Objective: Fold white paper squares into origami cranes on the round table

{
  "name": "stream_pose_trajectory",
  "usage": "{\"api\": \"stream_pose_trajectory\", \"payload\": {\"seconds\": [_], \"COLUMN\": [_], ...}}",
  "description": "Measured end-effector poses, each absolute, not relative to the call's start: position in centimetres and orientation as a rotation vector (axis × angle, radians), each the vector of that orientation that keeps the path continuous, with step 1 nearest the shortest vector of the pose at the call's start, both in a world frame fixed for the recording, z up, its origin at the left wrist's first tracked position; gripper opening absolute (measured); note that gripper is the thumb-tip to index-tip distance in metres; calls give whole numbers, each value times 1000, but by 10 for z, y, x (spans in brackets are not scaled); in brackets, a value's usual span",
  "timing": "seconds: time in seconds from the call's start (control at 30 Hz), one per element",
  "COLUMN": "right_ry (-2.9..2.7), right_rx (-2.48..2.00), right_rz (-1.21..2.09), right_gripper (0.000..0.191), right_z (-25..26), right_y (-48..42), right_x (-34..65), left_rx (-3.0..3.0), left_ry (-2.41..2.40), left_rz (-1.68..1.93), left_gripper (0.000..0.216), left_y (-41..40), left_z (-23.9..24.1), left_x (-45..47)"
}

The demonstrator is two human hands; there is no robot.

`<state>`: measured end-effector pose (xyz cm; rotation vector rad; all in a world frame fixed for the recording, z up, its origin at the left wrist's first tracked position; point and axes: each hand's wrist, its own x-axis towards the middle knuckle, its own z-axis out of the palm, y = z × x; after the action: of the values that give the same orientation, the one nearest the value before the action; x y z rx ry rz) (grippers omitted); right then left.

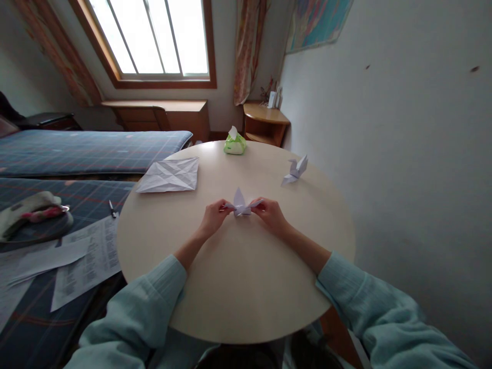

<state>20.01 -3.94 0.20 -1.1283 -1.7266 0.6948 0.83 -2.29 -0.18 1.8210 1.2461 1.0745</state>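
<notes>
A small folded paper figure (pixel 241 203) with a pointed tip sits just above the round beige table (pixel 246 287), held between both hands. My left hand (pixel 213 215) pinches its left wing. Its right wing is pinched by my right hand (pixel 271 213). Both hands have fingers closed on the paper, with wrists resting near the table top. A finished folded paper bird (pixel 295 170) stands farther back on the right. A creased, unfolded sheet of white paper (pixel 169 175) lies at the table's back left.
A green tissue pack (pixel 234 143) sits at the table's far edge. Beds with blue plaid covers (pixel 77 146) lie to the left, carrying printed sheets (pixel 82 259), a pen (pixel 112 208) and a slipper (pixel 33 211). A white wall stands close on the right.
</notes>
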Motion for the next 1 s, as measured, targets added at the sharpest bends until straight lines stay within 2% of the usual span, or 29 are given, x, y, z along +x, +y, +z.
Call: {"api": "stream_pose_trajectory", "payload": {"seconds": [0.13,0.53,0.7,1.0], "right_ry": [-1733,-1808,-1834,-1809], "right_rx": [-1189,-1219,-1246,-1229], "right_rz": [666,592,524,600], "right_gripper": [16,24,20,15], "right_z": [3,8,10,5], "right_y": [-40,-43,-46,-43], "right_x": [199,195,194,196], "left_rx": [1819,1911,1985,1874], "left_ry": [1235,1231,1243,1296], "left_rz": [1036,1023,970,980], "left_gripper": [8,13,9,5], "left_y": [-23,-30,-34,-35], "left_z": [-2,1,8,10], "left_x": [8,15,15,13]}}
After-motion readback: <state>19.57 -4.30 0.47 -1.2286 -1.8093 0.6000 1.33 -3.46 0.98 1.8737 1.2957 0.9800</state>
